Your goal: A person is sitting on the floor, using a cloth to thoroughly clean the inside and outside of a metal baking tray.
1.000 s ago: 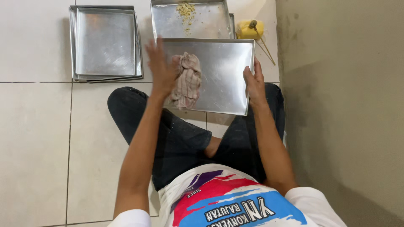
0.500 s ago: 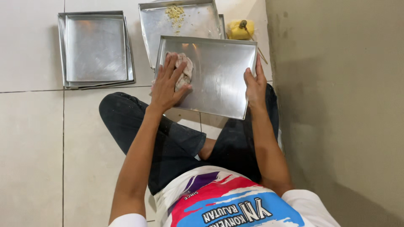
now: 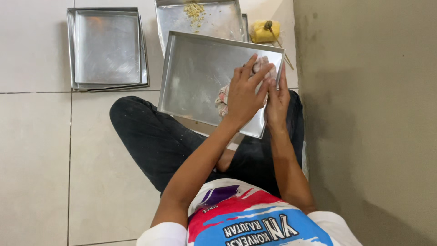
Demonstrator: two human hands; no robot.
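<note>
A: Head cam status?

B: I see the person seated on the tiled floor (image 3: 41, 159), legs folded, a metal tray (image 3: 200, 75) resting tilted across the lap, its far edge toward the other trays.

A: Hands?

B: Left hand (image 3: 245, 93) is spread flat, palm down, pressing a crumpled pale cloth (image 3: 223, 98) against the tray's inner face near its right edge. Not a closed grip, fingers extended over the cloth. Right hand (image 3: 276, 101) is clamped on the tray's right rim, fingers over the edge, just beside the left hand, nearly touching it.

A: What else is down there?

B: Second tray (image 3: 218, 18) lies on the floor just past the held one, partly hidden by it, with yellowish crumbs (image 3: 195, 9) near its far edge. Stack of empty trays (image 3: 107, 48) sits to the left, apart from both. Yellow lump with a thin stick (image 3: 265, 32) lies at the second tray's right side, near the grey wall (image 3: 364, 114).
</note>
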